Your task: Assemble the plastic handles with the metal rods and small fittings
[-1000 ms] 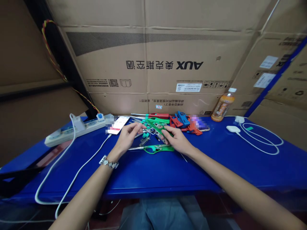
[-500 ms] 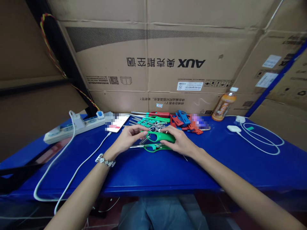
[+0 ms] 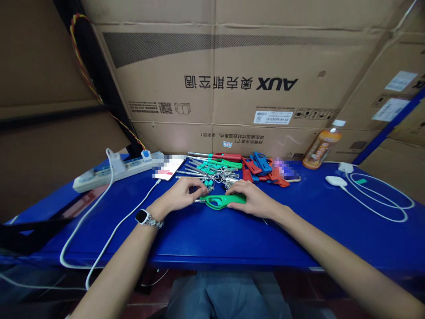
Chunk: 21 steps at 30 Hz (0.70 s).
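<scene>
A green utility lighter (image 3: pixel 221 202) lies across the blue table in front of me, its metal tube pointing left. My right hand (image 3: pixel 249 197) is closed round its handle end, fingers on the far side and thumb on the near side. My left hand (image 3: pixel 182 195) pinches at the lighter's front end, where the tube leaves the green casing; the fingertips partly hide that spot. Just behind the hands is a pile of metal lighter tubes (image 3: pixel 192 170) with teal parts and thin wires. A green lighter (image 3: pixel 229 164) and a red lighter (image 3: pixel 229 157) lie behind the pile.
Red and blue casing pieces (image 3: pixel 262 163) are heaped right of the pile, beside a phone (image 3: pixel 292 176). An orange drink bottle (image 3: pixel 322 148) and white cable (image 3: pixel 381 215) are farther right. On the left are a tablet-like screen (image 3: pixel 169 167) and power strip (image 3: pixel 109 172). Cardboard (image 3: pixel 215 97) walls the back.
The green casing half has come down onto the lighter body on the table, closing over its inner parts. Both hands have moved slightly nearer with it. The view has shifted a little left.
</scene>
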Motion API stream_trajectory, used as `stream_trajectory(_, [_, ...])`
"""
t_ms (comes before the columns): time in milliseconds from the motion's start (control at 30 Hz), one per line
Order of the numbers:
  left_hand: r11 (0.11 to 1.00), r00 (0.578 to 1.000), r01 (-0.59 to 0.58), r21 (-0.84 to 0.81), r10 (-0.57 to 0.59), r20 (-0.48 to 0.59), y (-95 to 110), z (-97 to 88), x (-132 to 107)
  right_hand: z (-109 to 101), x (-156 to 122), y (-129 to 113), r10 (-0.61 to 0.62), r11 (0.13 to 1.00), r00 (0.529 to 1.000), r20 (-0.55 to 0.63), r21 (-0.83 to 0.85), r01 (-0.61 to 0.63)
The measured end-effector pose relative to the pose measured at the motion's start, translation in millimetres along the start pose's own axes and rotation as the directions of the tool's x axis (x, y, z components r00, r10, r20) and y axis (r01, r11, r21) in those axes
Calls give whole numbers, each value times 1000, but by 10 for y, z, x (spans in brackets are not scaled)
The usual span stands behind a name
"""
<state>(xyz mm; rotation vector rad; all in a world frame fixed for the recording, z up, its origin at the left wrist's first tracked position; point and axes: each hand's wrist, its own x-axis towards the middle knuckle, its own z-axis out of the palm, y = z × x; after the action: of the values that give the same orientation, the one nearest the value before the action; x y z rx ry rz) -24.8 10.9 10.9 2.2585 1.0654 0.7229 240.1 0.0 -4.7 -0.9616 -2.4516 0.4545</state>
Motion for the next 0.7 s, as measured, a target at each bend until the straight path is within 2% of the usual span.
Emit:
stream_trajectory(267, [998,997,37,52,-40,67,19,-25,-65,3,26,-23,-21,1000,1000,14,-6,21])
stream_trajectory(433, [997,996,53,63,-57,73,0,-24,-98,3,41,-43,-6,1000,999,36,-22,7])
stream_trajectory(700, [995,995,28,99,-37,89,-29,-26,-78,-33,51,-43,30,998,996,78,52,-34])
